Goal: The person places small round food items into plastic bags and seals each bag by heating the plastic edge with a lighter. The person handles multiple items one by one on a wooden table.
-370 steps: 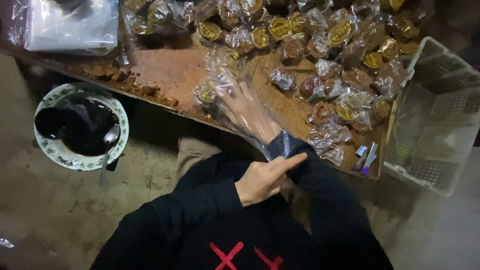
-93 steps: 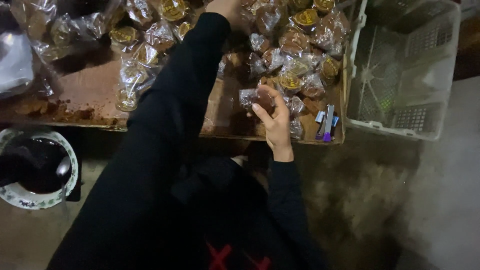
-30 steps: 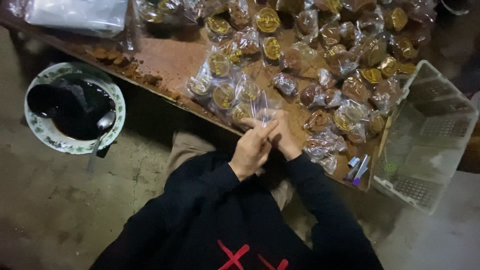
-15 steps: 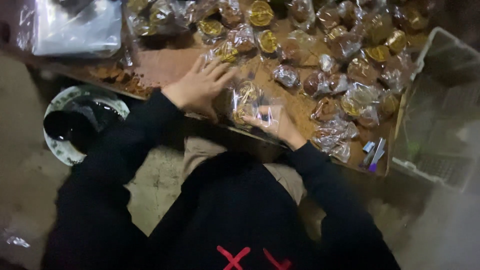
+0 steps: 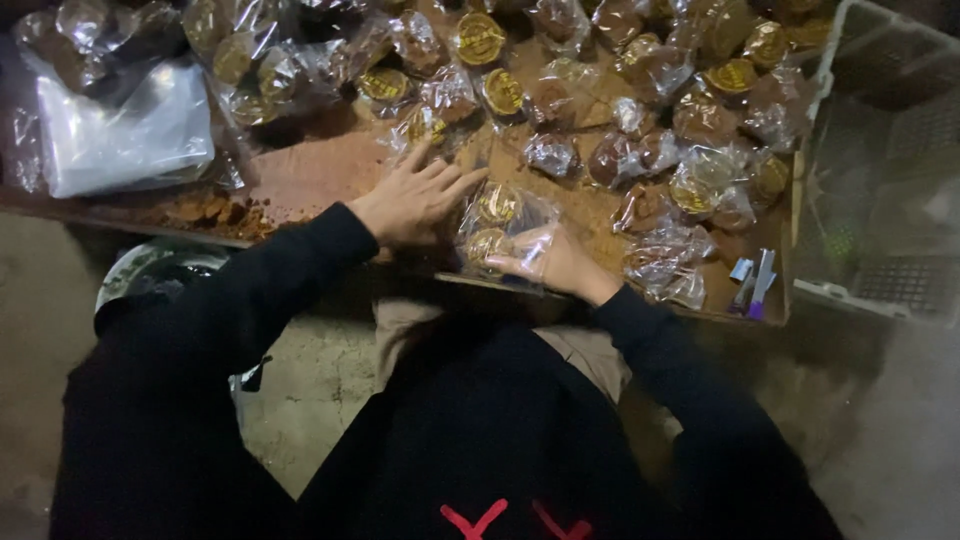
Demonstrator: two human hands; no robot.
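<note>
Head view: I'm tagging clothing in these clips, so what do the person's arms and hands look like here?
Both arms are covered by long black sleeves that end at the wrists. The left hand and right hand are bare: no gloves, and no rings or watch can be made out. The sleeves look plain, with no visible stripes or markings. The same black garment carries two red cross marks on the chest.

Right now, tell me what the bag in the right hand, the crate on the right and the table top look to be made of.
The bag held by the right hand: thin clear plastic film, glossy, creased, contents showing through. The crate: likely moulded plastic, pale and matt, with gridded, perforated walls. The table top: probably wood or board, reddish-brown and dull, dusted with crumbs; the dim light leaves it open.
</note>
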